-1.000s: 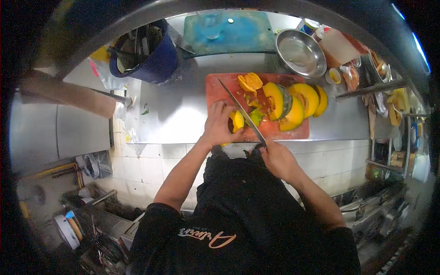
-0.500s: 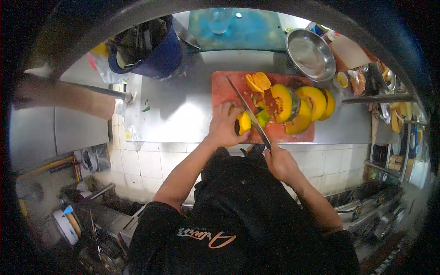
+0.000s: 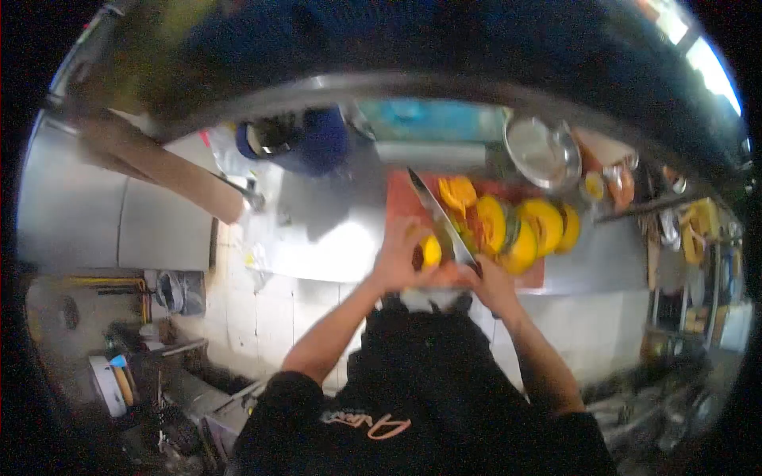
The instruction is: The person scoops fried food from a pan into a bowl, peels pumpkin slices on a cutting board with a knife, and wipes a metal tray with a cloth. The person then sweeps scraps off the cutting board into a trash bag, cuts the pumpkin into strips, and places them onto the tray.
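Note:
On the red cutting board (image 3: 403, 190), my left hand (image 3: 398, 254) is closed round a dark-skinned piece of squash (image 3: 431, 251) with yellow flesh. My right hand (image 3: 494, 284) grips the handle of a long knife (image 3: 441, 219), whose blade slants up and left across the board, beside the held piece. Right of the blade lie several thick squash slices (image 3: 543, 225) with orange-yellow flesh. An orange chunk (image 3: 457, 191) rests near the board's top edge. Motion blur softens both hands.
A blue bucket (image 3: 324, 143) with utensils stands at the back left of the metal table (image 3: 317, 252). Behind the board are a blue-green board (image 3: 432, 120) and a steel bowl (image 3: 543, 151). A small yellow-filled cup (image 3: 592, 186) stands right of the bowl. A shelf edge crosses the top.
The view has tilted, so the table and board appear lower and more of the overhead shelf shows. My right hand and the knife handle have come closer to my left hand.

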Demonstrator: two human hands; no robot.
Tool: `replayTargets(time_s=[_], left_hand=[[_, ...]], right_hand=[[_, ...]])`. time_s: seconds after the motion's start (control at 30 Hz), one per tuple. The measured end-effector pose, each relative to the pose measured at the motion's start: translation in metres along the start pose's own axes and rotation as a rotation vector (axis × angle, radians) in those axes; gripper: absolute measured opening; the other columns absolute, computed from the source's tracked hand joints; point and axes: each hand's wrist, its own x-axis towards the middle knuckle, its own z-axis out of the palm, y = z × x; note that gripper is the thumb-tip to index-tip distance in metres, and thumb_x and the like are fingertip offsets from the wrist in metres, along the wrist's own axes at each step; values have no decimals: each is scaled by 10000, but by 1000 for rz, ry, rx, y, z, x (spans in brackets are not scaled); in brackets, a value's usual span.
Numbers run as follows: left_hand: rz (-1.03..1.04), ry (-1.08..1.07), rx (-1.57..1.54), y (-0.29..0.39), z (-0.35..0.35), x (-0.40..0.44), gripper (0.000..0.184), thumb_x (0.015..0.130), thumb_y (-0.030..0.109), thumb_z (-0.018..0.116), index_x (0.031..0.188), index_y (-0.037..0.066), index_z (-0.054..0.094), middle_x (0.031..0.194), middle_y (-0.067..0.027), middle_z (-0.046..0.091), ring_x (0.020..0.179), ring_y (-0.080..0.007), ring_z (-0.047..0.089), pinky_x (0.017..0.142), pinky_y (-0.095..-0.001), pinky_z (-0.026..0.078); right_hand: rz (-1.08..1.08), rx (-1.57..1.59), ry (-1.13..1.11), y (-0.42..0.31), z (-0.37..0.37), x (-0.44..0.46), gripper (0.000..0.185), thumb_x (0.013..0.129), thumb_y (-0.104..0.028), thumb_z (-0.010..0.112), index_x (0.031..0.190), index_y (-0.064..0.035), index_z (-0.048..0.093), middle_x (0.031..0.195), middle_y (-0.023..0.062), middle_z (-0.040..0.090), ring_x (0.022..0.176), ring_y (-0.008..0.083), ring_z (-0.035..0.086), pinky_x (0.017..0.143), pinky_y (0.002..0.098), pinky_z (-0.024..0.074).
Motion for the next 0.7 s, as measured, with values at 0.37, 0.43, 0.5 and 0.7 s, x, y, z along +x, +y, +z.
replayTargets(time_s=[0.37,0.43,0.5,0.7], left_hand=[[-810,-839,-113,-14,-46,-281,436,792,395,605,1046,42,601,1001,-198,639,978,-348,601,848,-417,460],[-717,-1060,-313,0,-39,-327,439,796,408,566,997,21,616,992,-223,633,957,-349,607,831,-420,468],[-893,-1001,-374,21,-37,-320,432,794,401,565,990,20,617,987,-224,633,950,-351,607,826,-423,469],[-1015,-845,-370,37,-27,-291,410,788,382,561,968,18,619,974,-225,634,930,-358,605,811,-429,470]], right_hand=[[2,121,-578,65,23,-70,345,881,-290,563,1146,-69,577,1071,154,633,1011,292,601,878,361,456],[-135,42,-703,99,39,-80,360,840,-240,580,1154,-64,568,1087,155,629,1024,292,597,883,369,452],[-132,77,-768,97,34,-78,380,802,-191,588,1158,-60,561,1095,156,628,1025,294,595,884,378,450],[223,275,-891,42,-40,-96,410,750,-116,584,1153,-42,561,1107,154,628,997,292,590,872,396,449]])
